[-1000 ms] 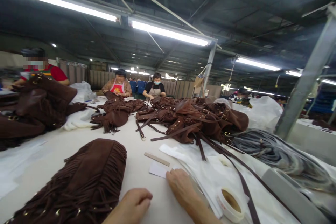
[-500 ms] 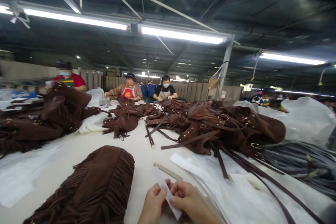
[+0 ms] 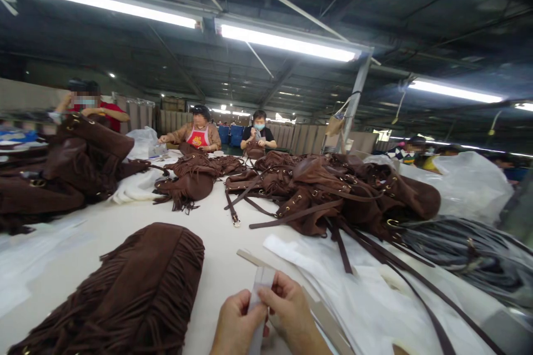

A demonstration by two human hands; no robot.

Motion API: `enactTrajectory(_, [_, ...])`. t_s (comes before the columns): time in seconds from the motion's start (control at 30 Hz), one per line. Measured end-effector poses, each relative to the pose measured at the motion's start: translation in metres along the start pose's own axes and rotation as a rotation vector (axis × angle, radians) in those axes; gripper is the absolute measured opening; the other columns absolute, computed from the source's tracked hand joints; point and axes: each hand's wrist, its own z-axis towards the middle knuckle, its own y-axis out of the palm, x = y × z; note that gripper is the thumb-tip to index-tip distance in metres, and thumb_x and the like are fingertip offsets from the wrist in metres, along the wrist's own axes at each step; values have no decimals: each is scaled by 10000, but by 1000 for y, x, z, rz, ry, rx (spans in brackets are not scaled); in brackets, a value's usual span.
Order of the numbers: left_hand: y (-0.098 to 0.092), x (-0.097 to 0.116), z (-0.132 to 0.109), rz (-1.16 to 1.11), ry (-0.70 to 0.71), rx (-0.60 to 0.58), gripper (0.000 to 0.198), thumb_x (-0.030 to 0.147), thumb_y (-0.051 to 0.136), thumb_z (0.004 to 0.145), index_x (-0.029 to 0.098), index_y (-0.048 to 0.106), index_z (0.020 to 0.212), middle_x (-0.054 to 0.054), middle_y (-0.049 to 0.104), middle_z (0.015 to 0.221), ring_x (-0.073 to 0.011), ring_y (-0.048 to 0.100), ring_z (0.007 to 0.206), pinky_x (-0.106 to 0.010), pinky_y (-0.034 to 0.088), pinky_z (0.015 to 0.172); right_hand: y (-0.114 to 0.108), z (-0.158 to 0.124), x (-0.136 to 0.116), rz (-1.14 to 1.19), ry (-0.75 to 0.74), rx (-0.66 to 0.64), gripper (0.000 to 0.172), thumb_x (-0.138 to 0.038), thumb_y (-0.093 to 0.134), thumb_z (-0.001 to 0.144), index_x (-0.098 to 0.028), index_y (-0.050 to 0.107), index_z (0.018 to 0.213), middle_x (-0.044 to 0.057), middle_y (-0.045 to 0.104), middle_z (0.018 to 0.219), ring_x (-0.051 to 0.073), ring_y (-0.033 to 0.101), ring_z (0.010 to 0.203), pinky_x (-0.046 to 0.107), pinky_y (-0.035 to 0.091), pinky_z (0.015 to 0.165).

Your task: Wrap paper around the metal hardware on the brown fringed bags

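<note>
Between my two hands is a narrow, pale, translucent strip [image 3: 263,277], which looks like folded thin plastic or paper. My left hand [image 3: 237,321] pinches its lower part, thumb against fingers. My right hand [image 3: 291,305] pinches it higher up, its thumb lying across the strip's face. Both hands are close together over the table's near edge. To their left lies a dark brown fringed bag [image 3: 137,283] on its side. Just beyond my hands a thin beige strip [image 3: 250,258] rests on the white tabletop [image 3: 220,238].
Brown bags with straps [image 3: 316,188] are heaped ahead and right; another brown pile [image 3: 70,172] is at left. White sheets [image 3: 333,266] and coiled grey straps [image 3: 466,260] lie to the right. Several co-workers, one in a red apron [image 3: 198,137], are across the table.
The pale strip has turned from slanting to nearly upright, and my right hand has shifted its grip up along it. The view has tilted slightly. Across the table, a co-worker has lifted a hand.
</note>
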Motion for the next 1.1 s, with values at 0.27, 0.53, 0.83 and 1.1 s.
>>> enactTrajectory(0.27, [-3, 9, -13, -242, -187, -345, 601, 644, 763, 581, 96, 677, 811, -55, 625, 614, -109, 515, 484, -194, 360, 433, -28, -3, -14, 2, -12, -64, 220, -332, 748, 679, -146, 633, 655, -39, 546, 561, 88, 437, 523, 205, 338, 508])
enactTrajectory(0.53, [-7, 12, -12, -240, -233, -417, 591, 596, 809, 563, 66, 657, 775, -16, 553, 552, -33, 337, 386, -190, 168, 349, -16, -6, -14, 185, 71, -103, 260, -332, 792, 641, -141, 637, 724, -15, 619, 553, 90, 493, 458, 194, 350, 462])
enactTrajectory(0.83, [-6, 25, -24, -373, -257, -511, 567, 568, 856, 506, 118, 628, 765, -14, 576, 603, -37, 390, 433, -180, 194, 410, -2, -15, -20, 523, 152, -177, 446, -453, 868, 540, -163, 561, 686, -53, 556, 514, 45, 427, 385, 172, 313, 422])
enactTrajectory(1.1, [-3, 25, -17, -52, -66, -261, 463, 518, 805, 572, 164, 520, 660, 54, 459, 467, -43, 321, 378, -183, 214, 375, -5, -11, -21, 150, 122, -53, 434, -497, 748, 676, -148, 590, 880, -55, 572, 530, 38, 332, 385, 173, 210, 395])
